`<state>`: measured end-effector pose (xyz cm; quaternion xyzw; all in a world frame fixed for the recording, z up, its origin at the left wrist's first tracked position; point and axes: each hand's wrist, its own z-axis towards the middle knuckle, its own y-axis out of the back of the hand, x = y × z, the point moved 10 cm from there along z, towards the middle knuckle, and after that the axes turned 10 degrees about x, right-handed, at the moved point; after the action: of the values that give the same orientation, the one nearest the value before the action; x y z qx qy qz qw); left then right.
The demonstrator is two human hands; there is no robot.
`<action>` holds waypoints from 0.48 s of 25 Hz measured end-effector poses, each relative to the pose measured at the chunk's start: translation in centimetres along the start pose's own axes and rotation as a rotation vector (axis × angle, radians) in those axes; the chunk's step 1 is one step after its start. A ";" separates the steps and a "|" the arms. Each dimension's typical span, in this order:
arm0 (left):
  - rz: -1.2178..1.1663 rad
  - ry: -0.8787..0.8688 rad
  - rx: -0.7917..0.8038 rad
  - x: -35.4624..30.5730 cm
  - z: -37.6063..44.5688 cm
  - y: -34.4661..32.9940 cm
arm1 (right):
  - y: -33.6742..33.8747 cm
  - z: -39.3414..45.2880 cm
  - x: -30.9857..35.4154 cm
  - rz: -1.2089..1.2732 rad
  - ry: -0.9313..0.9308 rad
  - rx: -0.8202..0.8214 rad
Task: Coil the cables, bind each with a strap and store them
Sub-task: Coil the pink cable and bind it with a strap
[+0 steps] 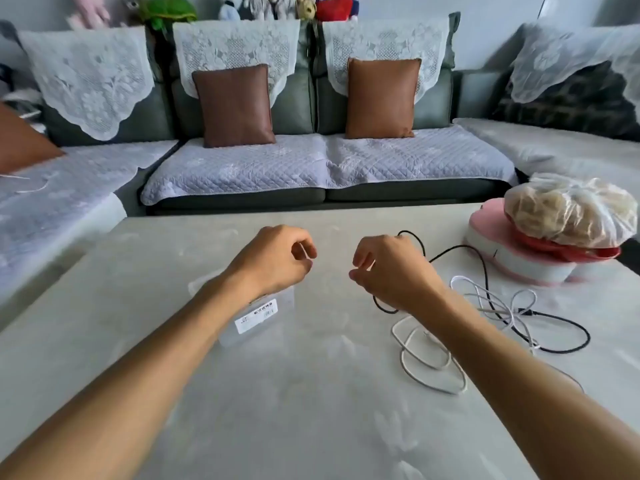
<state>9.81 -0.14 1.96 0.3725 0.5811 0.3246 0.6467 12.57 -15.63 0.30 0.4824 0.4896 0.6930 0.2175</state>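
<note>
Clear box [258, 315]: a see-through plastic container with a white printed label, on the worktop [311, 410] partly under the left forearm; whether anything is in it cannot be told.
Plastic bag [568, 211]: tied shut and full of pale, rounded pieces, on top of the pink stand, far right of the clear box.
Pink stand [512, 261]: pink and white, with a red dish between it and the bag.
Left grip [277, 259]: the left hand hangs above the worktop just beyond the clear box, fingers curled, thumb and forefinger pinched together; a thin pale strand seems to run between them, but it is too fine to be sure.
Right grip [388, 271]: the right hand is right of the clear box, fingers curled, fingertips pinched in the same way; what they hold cannot be told.
Black cable [485, 271]: loose and uncoiled, looping behind the right hand and trailing away from the clear box.
White cable [429, 368]: a loose loop under the right forearm.
Grey cable [498, 299]: tangled across the black one.
Worktop: pale grey, marbled.
Room: a grey-green sofa [311, 199] beyond the clear box, with quilted covers, lace drapes, brown cushions [235, 105] and soft toys [169, 10] along the top.
</note>
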 end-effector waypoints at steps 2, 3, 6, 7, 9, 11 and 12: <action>-0.014 -0.020 -0.024 -1.9 -3.7 1.1 | 2.3 -3.9 0.7 0.027 -0.010 -0.070; -0.027 -0.046 -0.038 -2.7 -5.9 1.3 | 2.8 -5.9 1.0 0.027 -0.006 -0.082; -0.079 -0.114 -0.102 -5.8 -11.8 1.9 | 4.1 -12.1 1.8 0.054 -0.014 -0.093; -0.093 -0.127 -0.114 -6.6 -13.6 1.9 | 4.4 -14.1 2.1 0.057 -0.009 -0.100; -0.106 -0.143 -0.093 -8.1 -16.5 0.8 | 4.7 -17.8 2.0 0.053 -0.008 -0.112; -0.113 -0.153 -0.056 -9.4 -18.0 -0.8 | 4.8 -20.8 0.9 0.074 -0.017 -0.130; -0.125 -0.153 -0.038 -9.6 -18.2 -1.6 | 4.6 -21.7 0.0 0.096 -0.025 -0.131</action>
<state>-9.42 -7.28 4.61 0.3468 0.5459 0.2653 0.7151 -5.77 -27.81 3.21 0.4985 0.4167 0.7272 0.2213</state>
